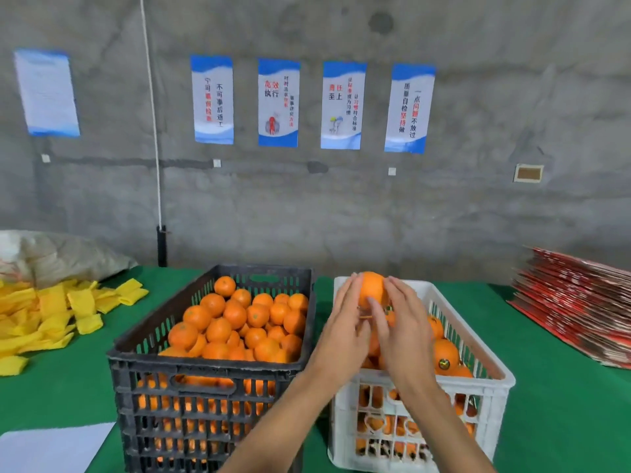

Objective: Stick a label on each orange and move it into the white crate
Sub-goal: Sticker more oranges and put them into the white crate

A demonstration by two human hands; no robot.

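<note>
Both hands are raised over the white crate (495, 377), which sits directly beneath them, so that once the sticker is on, the orange (371, 287) can simply be lowered in; that looks like the reason for working here instead of over the black crate (143, 367), which stands just to the left of the hands and is heaped with fruit on which no stickers can be made out. The left hand (345, 331) cups the orange from its left side, fingers reaching up along the peel in a loose, half-open grip that steadies it. The right hand (404, 331) lies against the fruit's right and lower face with fingers mostly straight, as if smoothing a label down; the label itself is hidden under the fingers, so I cannot tell whether it is already stuck. A thin strip shows between the two hands just below the orange, too blurred to identify. Below the right wrist, an orange in the white crate carries a small dark sticker (444, 364), so some fruit there is already labelled. Far to the left of the hands on the green tabletop (560, 421) lies a pile of yellow foam sleeves (51, 312); far to the right, a stack of red flattened cartons (577, 302).
</note>
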